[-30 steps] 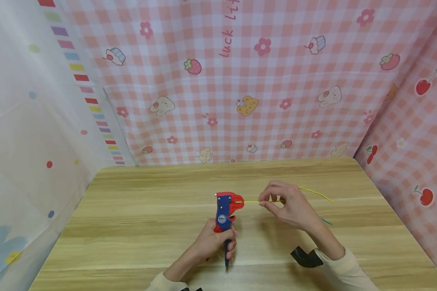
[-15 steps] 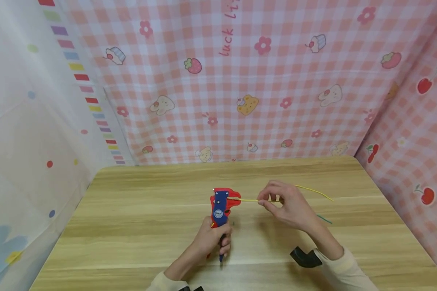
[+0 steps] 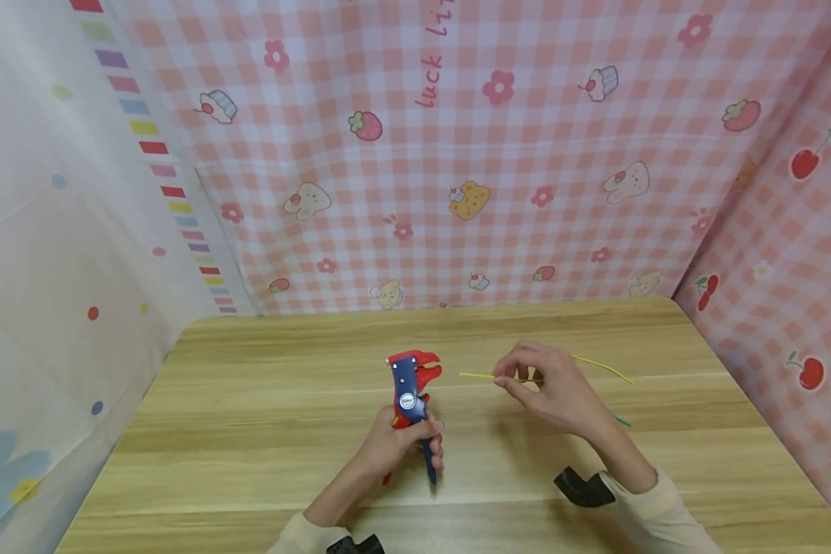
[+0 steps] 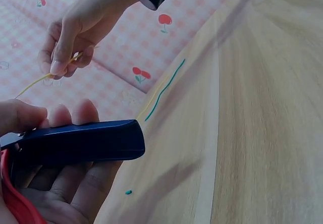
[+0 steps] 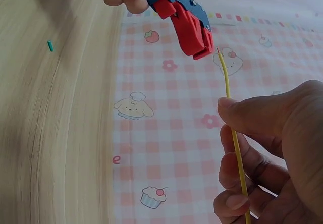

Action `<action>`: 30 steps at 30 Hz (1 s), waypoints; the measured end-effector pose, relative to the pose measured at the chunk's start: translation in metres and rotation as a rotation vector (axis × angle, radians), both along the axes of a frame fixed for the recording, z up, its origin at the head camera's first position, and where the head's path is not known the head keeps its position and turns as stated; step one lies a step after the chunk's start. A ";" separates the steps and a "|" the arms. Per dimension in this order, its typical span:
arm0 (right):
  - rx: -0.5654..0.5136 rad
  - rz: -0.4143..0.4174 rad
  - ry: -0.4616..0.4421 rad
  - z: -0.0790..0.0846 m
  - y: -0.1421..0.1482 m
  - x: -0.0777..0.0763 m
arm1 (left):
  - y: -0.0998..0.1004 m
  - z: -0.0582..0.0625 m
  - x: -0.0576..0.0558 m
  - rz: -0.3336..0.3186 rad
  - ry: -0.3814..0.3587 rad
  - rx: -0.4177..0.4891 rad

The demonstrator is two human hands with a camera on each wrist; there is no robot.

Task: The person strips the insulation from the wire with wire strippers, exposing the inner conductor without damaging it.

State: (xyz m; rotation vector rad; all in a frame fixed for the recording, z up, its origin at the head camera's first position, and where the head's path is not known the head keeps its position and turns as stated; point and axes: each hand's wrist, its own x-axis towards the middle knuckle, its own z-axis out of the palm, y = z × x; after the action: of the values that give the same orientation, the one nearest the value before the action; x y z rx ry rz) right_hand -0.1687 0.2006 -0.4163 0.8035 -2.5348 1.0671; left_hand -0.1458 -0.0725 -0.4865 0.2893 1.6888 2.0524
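Observation:
My left hand (image 3: 388, 442) is wrapped round the handles of a blue-and-red wire stripper (image 3: 405, 385), its red nose turned to the right. In the left wrist view the blue handle (image 4: 96, 141) lies between my fingers and palm. Thumb and forefinger of my right hand (image 3: 554, 388) pinch a yellow wire (image 3: 476, 375). The wire points left, its end apart from the stripper's nose by a small gap. A thin, copper-coloured tip shows on the yellow wire (image 5: 226, 85) in the right wrist view.
Behind my right hand another yellow wire (image 3: 604, 369) lies on the wooden table (image 3: 249, 431). A teal wire (image 4: 164, 90) rests nearby. A short teal piece (image 5: 50, 46) sits nearer the left hand. Patterned cloth (image 3: 360, 169) rises at the back and sides.
The wire stripper has moved left and slightly up and tilted; its nose has come off the yellow wire, whose end now shows free. The right hand has stayed nearly in place.

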 end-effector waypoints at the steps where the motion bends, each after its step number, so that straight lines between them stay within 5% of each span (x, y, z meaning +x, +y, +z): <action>1: -0.001 0.000 0.002 0.000 0.001 -0.001 | -0.001 0.000 -0.001 0.003 0.000 -0.001; 9: 0.010 -0.027 0.029 -0.002 0.008 -0.005 | -0.006 -0.003 -0.006 0.016 -0.020 -0.001; 20: 0.010 -0.040 0.014 -0.003 0.010 -0.007 | -0.012 -0.003 -0.013 -0.087 0.034 0.141; 30: 0.015 -0.050 0.011 -0.003 0.017 -0.009 | -0.018 0.001 -0.017 0.006 0.048 -0.051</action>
State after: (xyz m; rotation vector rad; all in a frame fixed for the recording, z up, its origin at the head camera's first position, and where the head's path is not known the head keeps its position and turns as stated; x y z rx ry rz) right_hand -0.1781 0.2177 -0.4196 0.7437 -2.5422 1.0265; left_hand -0.1629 -0.0905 -0.4857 0.3189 1.7697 2.0180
